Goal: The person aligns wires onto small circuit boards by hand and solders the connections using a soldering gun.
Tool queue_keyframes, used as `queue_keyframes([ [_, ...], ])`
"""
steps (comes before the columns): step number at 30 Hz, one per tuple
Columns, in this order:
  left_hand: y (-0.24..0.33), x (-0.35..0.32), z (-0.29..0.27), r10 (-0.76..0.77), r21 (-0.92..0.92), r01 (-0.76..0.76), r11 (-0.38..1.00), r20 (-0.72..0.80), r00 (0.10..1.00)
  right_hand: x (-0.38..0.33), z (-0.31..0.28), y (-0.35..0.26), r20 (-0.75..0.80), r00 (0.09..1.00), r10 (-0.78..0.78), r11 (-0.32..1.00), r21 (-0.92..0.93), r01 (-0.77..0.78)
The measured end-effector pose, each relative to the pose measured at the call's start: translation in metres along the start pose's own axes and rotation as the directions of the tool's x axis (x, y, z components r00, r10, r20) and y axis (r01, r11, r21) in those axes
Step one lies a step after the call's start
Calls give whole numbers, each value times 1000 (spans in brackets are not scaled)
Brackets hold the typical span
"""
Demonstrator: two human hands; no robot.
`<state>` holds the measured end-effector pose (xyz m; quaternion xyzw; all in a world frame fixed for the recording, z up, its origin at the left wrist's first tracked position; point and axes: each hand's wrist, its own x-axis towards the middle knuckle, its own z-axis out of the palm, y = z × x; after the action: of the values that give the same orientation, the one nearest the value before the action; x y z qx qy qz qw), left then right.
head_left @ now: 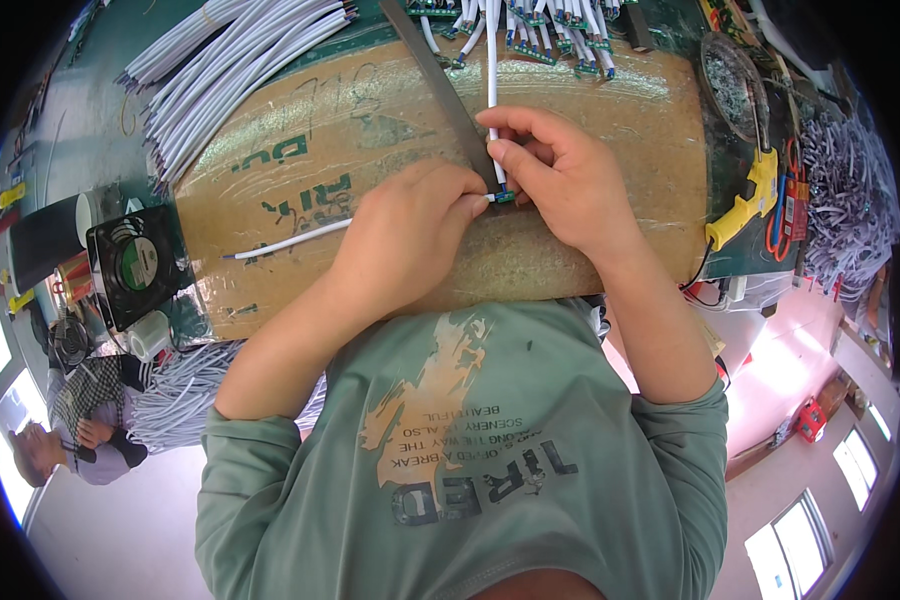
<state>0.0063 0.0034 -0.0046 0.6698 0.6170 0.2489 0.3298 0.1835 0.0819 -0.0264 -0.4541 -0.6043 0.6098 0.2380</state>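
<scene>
Over a worn cardboard sheet (390, 120), my two hands meet at a small green circuit board (505, 197). My left hand (410, 230) is closed on a white cable (300, 238); one end reaches the board and the other trails left to a blue-tipped end. Thumb and fingers of my right hand (570, 175) pinch a second white cable (492, 75), which runs from the far side down to the same board. Fingers partly cover the joint, so whether the wires are fixed there cannot be told. A dark flat metal bar (438, 85) lies slantwise beside the second cable.
White cable bundles (230, 70) lie far left; several cables with green boards (550, 30) lie at the back. On the right are a yellow soldering gun (755, 200), a round tin (730, 85) and orange-handled pliers (782, 215). A black fan (135, 265) stands left, near another person (85, 425).
</scene>
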Motion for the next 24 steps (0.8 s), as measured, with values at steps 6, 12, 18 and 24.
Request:
queue_keyframes([
  [6, -1, 1, 0, -3, -44, 3, 999, 12, 1000, 1, -1, 3, 5, 1000, 23, 999, 27, -23],
  [12, -5, -1, 3, 62, -9, -62, 998, -28, 998, 2, -1, 4, 3, 1000, -5, 1000, 6, 5],
  [18, -2, -1, 7, 5, -36, -8, 999, -76, 997, 2, 1, 6, -4, 999, -35, 998, -58, 35],
  [24, -1, 0, 6, -28, -19, 27, 999, -56, 998, 2, 1, 6, -13, 999, -48, 996, -73, 47],
])
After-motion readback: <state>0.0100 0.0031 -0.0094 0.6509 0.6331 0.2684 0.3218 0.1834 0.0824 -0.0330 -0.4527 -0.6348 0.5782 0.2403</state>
